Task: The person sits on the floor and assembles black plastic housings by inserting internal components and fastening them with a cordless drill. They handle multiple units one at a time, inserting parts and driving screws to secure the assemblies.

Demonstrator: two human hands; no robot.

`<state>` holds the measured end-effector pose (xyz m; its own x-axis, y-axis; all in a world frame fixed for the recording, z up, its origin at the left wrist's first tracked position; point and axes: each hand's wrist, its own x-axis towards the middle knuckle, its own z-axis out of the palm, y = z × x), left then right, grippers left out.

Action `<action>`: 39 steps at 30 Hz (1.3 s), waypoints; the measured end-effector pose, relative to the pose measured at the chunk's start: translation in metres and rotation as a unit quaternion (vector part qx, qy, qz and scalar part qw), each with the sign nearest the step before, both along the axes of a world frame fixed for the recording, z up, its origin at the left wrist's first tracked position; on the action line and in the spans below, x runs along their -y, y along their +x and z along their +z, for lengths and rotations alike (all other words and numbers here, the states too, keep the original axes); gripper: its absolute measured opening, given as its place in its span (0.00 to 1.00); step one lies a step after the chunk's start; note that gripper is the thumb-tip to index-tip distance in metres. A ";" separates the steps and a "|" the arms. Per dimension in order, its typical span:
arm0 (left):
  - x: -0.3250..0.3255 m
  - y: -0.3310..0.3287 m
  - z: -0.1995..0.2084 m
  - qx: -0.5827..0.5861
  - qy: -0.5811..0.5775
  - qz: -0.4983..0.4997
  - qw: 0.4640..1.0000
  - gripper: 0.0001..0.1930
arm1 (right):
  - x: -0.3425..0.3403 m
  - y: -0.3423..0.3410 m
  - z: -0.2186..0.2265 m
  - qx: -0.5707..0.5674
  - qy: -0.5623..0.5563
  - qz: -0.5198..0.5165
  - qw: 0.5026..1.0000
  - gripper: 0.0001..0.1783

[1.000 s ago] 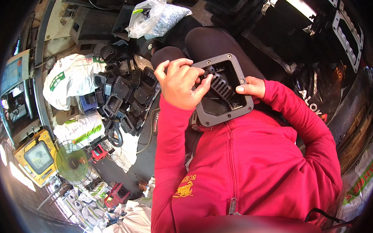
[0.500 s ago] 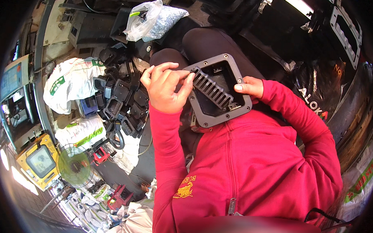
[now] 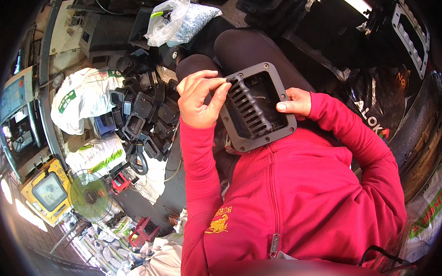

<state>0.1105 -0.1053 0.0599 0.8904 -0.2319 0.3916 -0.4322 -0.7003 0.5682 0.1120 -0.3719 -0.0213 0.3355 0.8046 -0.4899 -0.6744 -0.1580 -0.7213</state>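
Observation:
A black square frame-like housing [image 3: 275, 77] with rounded corners and small holes round its rim rests against my lap and lower jacket. Inside its opening, along the left side, lies a black ribbed grille piece [image 3: 247, 109]. My left hand [image 3: 199, 99] is at the housing's upper left corner, thumb and forefinger pinched beside the grille's upper end. Whatever sits between those fingertips is too small and dark to make out. My right hand [image 3: 296, 103] grips the housing's right side, thumb on the rim and fingers partly hidden behind it.
Black housings [image 3: 134, 126] lie piled at the left beside white sacks [image 3: 88, 100]. A clear plastic bag of small shiny pieces [image 3: 193, 27] sits beyond my knees. At lower left are a fan [image 3: 90, 195] and a yellow-framed screen [image 3: 49, 189]. Another black frame [image 3: 410, 40] stands far right.
The ribbed grille has turned within the housing, now showing a broader face along the left side. My left fingertips remain at the upper left corner; my right hand keeps its hold.

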 end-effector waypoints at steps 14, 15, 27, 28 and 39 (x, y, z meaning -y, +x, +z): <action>0.022 -0.005 0.019 0.095 0.124 -0.024 0.987 0.10 | 0.008 -0.006 -0.025 -0.006 0.046 -0.033 0.998 0.33; 0.023 -0.005 0.020 0.106 0.120 -0.029 0.987 0.11 | 0.009 -0.006 -0.026 -0.013 0.054 -0.032 0.998 0.36; 0.033 -0.009 0.035 0.078 0.135 -0.058 0.986 0.14 | 0.007 -0.002 -0.020 -0.032 0.212 -0.052 0.975 0.40; 0.034 -0.009 0.035 0.080 0.133 -0.058 0.986 0.14 | 0.007 -0.002 -0.020 -0.048 0.219 -0.052 0.973 0.39; 0.035 -0.004 0.030 0.081 0.103 -0.080 0.988 0.17 | 0.008 -0.001 -0.021 -0.059 0.223 -0.054 0.971 0.40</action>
<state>0.1060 -0.1402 0.0903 0.7654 -0.4549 0.4552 -0.6206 -0.7087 0.3355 0.1115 -0.3795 -0.0420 0.3917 0.9093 -0.1409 -0.7525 0.2284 -0.6177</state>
